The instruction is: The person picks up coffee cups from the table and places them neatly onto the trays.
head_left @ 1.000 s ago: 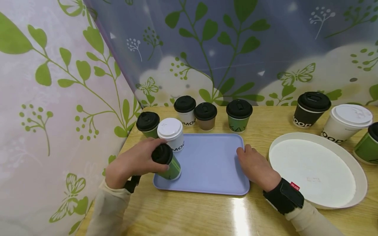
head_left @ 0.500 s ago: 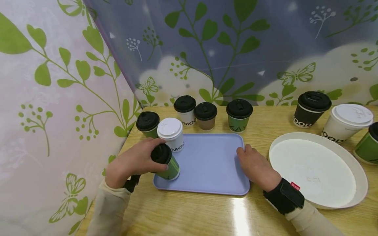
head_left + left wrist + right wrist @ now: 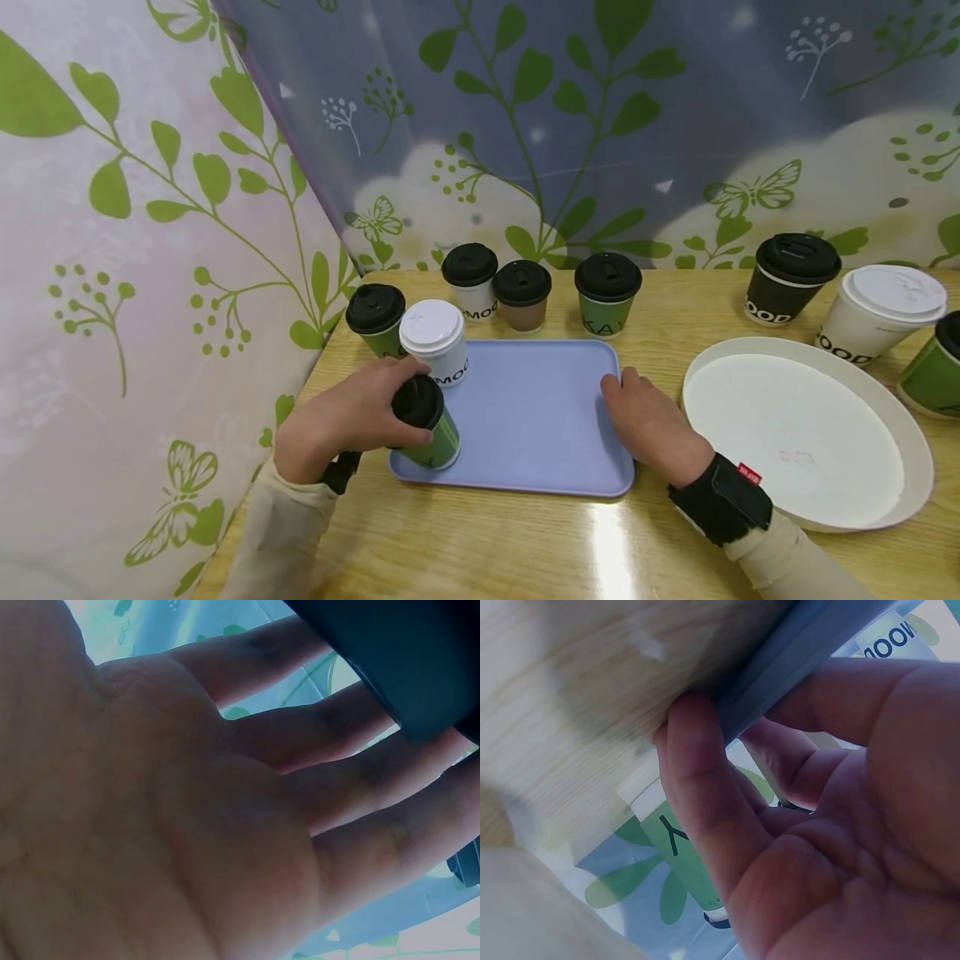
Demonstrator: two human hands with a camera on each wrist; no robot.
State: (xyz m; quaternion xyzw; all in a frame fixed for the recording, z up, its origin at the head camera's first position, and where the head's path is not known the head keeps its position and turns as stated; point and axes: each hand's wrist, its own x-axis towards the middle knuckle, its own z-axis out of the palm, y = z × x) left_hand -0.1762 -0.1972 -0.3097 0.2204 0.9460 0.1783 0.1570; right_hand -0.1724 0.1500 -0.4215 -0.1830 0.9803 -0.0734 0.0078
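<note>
My left hand (image 3: 348, 417) grips a green paper coffee cup (image 3: 442, 446) near its black lid, thumb on the near side. The cup stands upright at the front left corner of a lilac tray (image 3: 525, 417). In the left wrist view the dark lid (image 3: 405, 667) shows against the fingers, while the thumb is mostly out of sight. A white-lidded white cup (image 3: 442, 354) is just behind it, at the tray's back left. My right hand (image 3: 651, 423) holds the tray's right rim; the right wrist view shows the fingers curled around the tray edge (image 3: 780, 667).
Behind the tray stand a green cup (image 3: 377, 321), a black-lidded white cup (image 3: 472, 283), a brown cup (image 3: 522, 297) and another green cup (image 3: 607, 296). A round cream tray (image 3: 795, 442) lies at right, with a black cup (image 3: 787, 279) and others behind it.
My left hand and the green cup have shifted slightly toward the tray's front edge and to the right. The right hand and the tray have stayed put.
</note>
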